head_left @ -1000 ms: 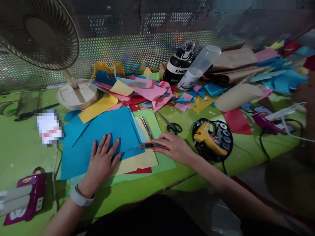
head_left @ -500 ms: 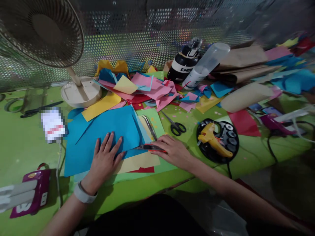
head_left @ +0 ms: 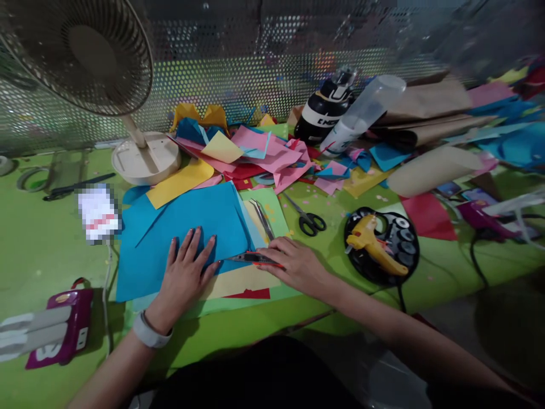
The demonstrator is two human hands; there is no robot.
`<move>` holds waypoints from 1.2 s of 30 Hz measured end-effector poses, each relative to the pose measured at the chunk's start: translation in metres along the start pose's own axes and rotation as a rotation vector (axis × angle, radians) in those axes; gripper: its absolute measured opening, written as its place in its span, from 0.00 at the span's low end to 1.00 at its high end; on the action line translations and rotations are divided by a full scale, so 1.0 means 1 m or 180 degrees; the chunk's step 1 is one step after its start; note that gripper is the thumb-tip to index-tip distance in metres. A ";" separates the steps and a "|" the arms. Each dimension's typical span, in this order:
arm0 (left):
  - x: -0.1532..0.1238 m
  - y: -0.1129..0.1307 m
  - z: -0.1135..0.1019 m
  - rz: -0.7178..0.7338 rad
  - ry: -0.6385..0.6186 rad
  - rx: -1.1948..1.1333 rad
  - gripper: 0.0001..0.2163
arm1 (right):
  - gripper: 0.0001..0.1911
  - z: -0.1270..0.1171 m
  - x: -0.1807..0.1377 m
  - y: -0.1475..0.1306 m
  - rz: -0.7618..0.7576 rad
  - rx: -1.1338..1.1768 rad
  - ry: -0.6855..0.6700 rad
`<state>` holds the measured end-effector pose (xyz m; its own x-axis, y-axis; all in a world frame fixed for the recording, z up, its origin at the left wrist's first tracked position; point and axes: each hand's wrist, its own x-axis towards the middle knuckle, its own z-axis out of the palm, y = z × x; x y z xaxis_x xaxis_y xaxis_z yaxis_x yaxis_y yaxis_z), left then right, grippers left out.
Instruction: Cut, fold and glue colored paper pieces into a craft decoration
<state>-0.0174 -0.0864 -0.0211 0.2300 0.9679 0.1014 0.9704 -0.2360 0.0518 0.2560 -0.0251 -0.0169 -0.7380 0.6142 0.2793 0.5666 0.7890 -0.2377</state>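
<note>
My left hand [head_left: 187, 272] lies flat with fingers spread on a large blue paper sheet [head_left: 183, 210], near its lower edge. My right hand [head_left: 293, 264] is closed around a utility knife [head_left: 255, 259] with a dark body and orange-red edges. The knife's tip points left and lies at the blue sheet's lower edge, close to my left thumb. Under the blue sheet are a pale yellow sheet [head_left: 238, 282], a red piece [head_left: 253, 293] and light green paper [head_left: 279, 293]. Silver tweezers [head_left: 261, 218] lie just beyond my right hand.
Black-handled scissors [head_left: 311, 223] and a yellow glue gun [head_left: 372, 244] on a black tray lie to the right. Paper scraps [head_left: 268, 150], a black bottle [head_left: 321, 116] and a fan [head_left: 145, 159] stand along the back. A phone [head_left: 99, 213] with a cable is left.
The view has shifted slightly, so everything sits a little further right. Both hands and the knife keep nearly the same place on the paper.
</note>
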 end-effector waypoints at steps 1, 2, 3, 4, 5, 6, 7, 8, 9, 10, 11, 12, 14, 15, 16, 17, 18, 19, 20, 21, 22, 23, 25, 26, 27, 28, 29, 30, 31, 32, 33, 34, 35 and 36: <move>0.000 0.000 0.001 0.0002 -0.0007 -0.0009 0.25 | 0.16 0.000 0.000 0.000 -0.0019 0.0004 -0.0003; 0.000 0.000 0.001 0.0003 -0.0008 -0.0021 0.25 | 0.16 0.000 -0.001 0.000 -0.0036 0.0011 -0.0003; 0.000 0.000 0.001 0.0004 -0.0010 -0.0031 0.25 | 0.16 0.000 -0.002 0.000 -0.0045 0.0013 0.0002; 0.000 0.001 0.001 0.0003 -0.0018 -0.0037 0.25 | 0.16 0.000 -0.002 0.000 -0.0047 0.0013 0.0014; 0.000 0.001 -0.001 0.0006 -0.0034 -0.0041 0.25 | 0.16 0.000 -0.003 0.000 -0.0044 0.0012 0.0018; 0.000 0.001 -0.003 0.0008 -0.0049 -0.0047 0.25 | 0.16 0.000 -0.003 0.000 -0.0040 0.0016 0.0009; 0.000 0.000 -0.006 -0.0005 -0.0056 -0.0051 0.25 | 0.16 -0.001 -0.002 0.000 -0.0041 0.0031 -0.0013; -0.001 -0.001 -0.009 -0.0030 -0.0054 -0.0044 0.25 | 0.16 -0.001 -0.002 0.000 -0.0037 0.0053 -0.0038; -0.003 -0.002 -0.013 -0.0068 -0.0048 -0.0021 0.25 | 0.17 -0.001 -0.001 0.000 -0.0032 0.0076 -0.0059; -0.006 -0.005 -0.017 -0.0117 -0.0040 0.0020 0.24 | 0.17 -0.002 -0.001 0.000 -0.0029 0.0092 -0.0070; -0.010 -0.008 -0.020 -0.0172 -0.0033 0.0074 0.23 | 0.17 -0.002 -0.001 0.000 -0.0026 0.0096 -0.0066; -0.016 -0.011 -0.022 -0.0222 -0.0041 0.0132 0.23 | 0.17 -0.002 -0.002 0.000 -0.0031 0.0090 -0.0055; -0.027 -0.016 -0.022 -0.0263 -0.0075 0.0196 0.23 | 0.17 -0.001 -0.003 0.001 -0.0075 0.0054 -0.0019; -0.033 -0.018 -0.021 -0.0249 -0.0103 0.0193 0.24 | 0.17 -0.001 -0.003 0.000 -0.0103 0.0025 -0.0002; -0.038 -0.020 -0.018 -0.0214 -0.0102 0.0181 0.25 | 0.16 0.000 -0.003 -0.001 -0.0126 -0.0012 0.0021; -0.042 -0.020 -0.016 -0.0176 -0.0085 0.0169 0.26 | 0.16 0.001 -0.003 -0.002 -0.0137 -0.0053 0.0044; -0.045 -0.020 -0.014 -0.0178 -0.0055 0.0166 0.27 | 0.16 0.001 -0.002 -0.004 -0.0139 -0.0095 0.0064; -0.047 -0.019 -0.012 -0.0184 -0.0030 0.0161 0.28 | 0.16 0.002 0.000 -0.007 -0.0137 -0.0132 0.0076; -0.047 -0.018 -0.011 -0.0202 -0.0008 0.0156 0.29 | 0.16 0.003 0.002 -0.010 -0.0134 -0.0164 0.0084; -0.047 -0.017 -0.010 -0.0220 0.0000 0.0146 0.30 | 0.16 0.003 0.005 -0.013 -0.0134 -0.0185 0.0086; -0.047 -0.016 -0.009 -0.0225 0.0003 0.0128 0.31 | 0.17 0.004 0.007 -0.015 -0.0132 -0.0200 0.0082; -0.046 -0.016 -0.009 -0.0228 0.0004 0.0107 0.32 | 0.16 0.005 0.010 -0.018 -0.0131 -0.0209 0.0074; -0.045 -0.016 -0.008 -0.0238 0.0017 0.0067 0.33 | 0.16 0.006 0.014 -0.020 -0.0152 -0.0207 0.0072; -0.045 -0.016 -0.008 -0.0244 0.0023 0.0050 0.33 | 0.15 0.006 0.015 -0.021 -0.0175 -0.0191 0.0076; -0.045 -0.017 -0.008 -0.0250 0.0024 0.0037 0.33 | 0.15 0.006 0.014 -0.020 -0.0200 -0.0165 0.0078; -0.046 -0.017 -0.008 -0.0261 0.0019 0.0030 0.33 | 0.15 0.006 0.013 -0.019 -0.0223 -0.0132 0.0084; -0.046 -0.016 -0.008 -0.0266 0.0007 0.0025 0.32 | 0.15 0.006 0.011 -0.018 -0.0248 -0.0097 0.0086; -0.046 -0.016 -0.009 -0.0273 -0.0008 0.0022 0.32 | 0.15 0.006 0.009 -0.017 -0.0262 -0.0071 0.0082; -0.047 -0.015 -0.009 -0.0278 -0.0026 0.0021 0.32 | 0.15 0.006 0.006 -0.016 -0.0256 -0.0057 0.0064; -0.047 -0.014 -0.010 -0.0279 -0.0044 0.0021 0.32 | 0.15 0.006 0.005 -0.015 -0.0239 -0.0053 0.0042; -0.047 -0.014 -0.011 -0.0278 -0.0063 0.0018 0.32 | 0.15 0.006 0.004 -0.015 -0.0218 -0.0049 0.0022; -0.047 -0.013 -0.012 -0.0279 -0.0073 0.0011 0.32 | 0.15 0.007 0.004 -0.016 -0.0188 -0.0046 0.0000; -0.047 -0.012 -0.013 -0.0281 -0.0075 -0.0001 0.32 | 0.15 0.007 0.005 -0.017 -0.0159 -0.0039 -0.0026; -0.046 -0.012 -0.013 -0.0288 -0.0069 -0.0018 0.32 | 0.15 0.008 0.007 -0.019 -0.0143 -0.0029 -0.0053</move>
<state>-0.0408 -0.1296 -0.0131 0.1431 0.9869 0.0745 0.9868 -0.1480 0.0653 0.2368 -0.0359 -0.0176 -0.7688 0.5779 0.2739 0.5361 0.8158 -0.2169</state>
